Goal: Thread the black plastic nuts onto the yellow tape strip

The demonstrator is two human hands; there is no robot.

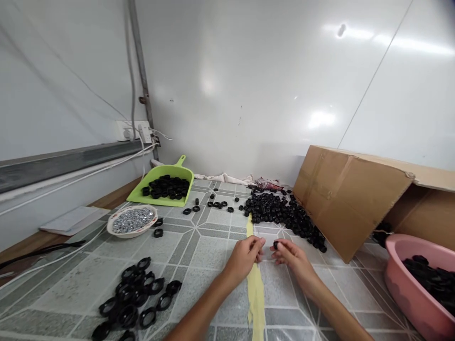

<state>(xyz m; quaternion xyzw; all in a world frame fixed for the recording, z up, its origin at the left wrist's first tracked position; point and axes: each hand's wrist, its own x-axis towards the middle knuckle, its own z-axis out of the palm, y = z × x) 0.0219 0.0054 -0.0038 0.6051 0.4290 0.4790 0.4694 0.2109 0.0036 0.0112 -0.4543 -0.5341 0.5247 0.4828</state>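
Black pieces (268, 208) are heaped on a grey tile-patterned tabletop (213, 246), which is crossed by yellow tape (256, 293) and backed by a pale, glossy wall (227, 94), with a cardboard box (330, 194) beside the heap and a pink basin (394, 265) at the right edge. One small black piece (276, 245) is pinched at the fingertips of the right hand (293, 258), on the side facing the left hand (245, 253). By that hand's curled fingers and thumb, whether anything is gripped cannot be told.
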